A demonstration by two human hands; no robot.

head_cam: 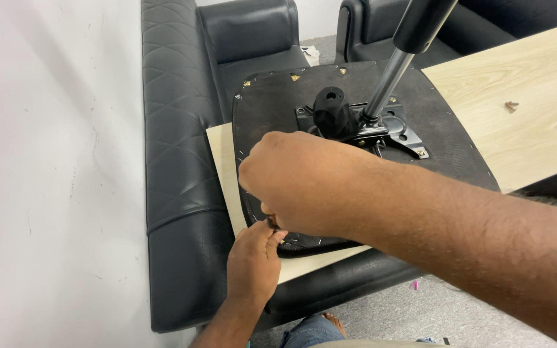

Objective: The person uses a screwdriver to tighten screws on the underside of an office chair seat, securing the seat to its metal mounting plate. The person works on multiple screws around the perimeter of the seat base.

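Note:
An upturned black chair seat [272, 109] lies on a light wooden board [222, 161], its underside up, with a metal mechanism plate [391, 132], a black knob [331, 109] and a gas cylinder [391, 71] rising from it. My left hand [253, 261] pinches the seat's near edge, where stapled fabric and a row of staples show. My right hand [298, 183] is closed just above the left, fingers curled down at the same edge; whatever it holds is hidden under the hand. A small dark tip shows between the two hands.
The board rests across a black quilted leather sofa [175, 161]. A white wall [53, 174] stands at the left. A small screw [512, 106] lies on the wooden board at the right. Grey floor with a pink bit [414, 284] lies below, and my knee shows at the bottom.

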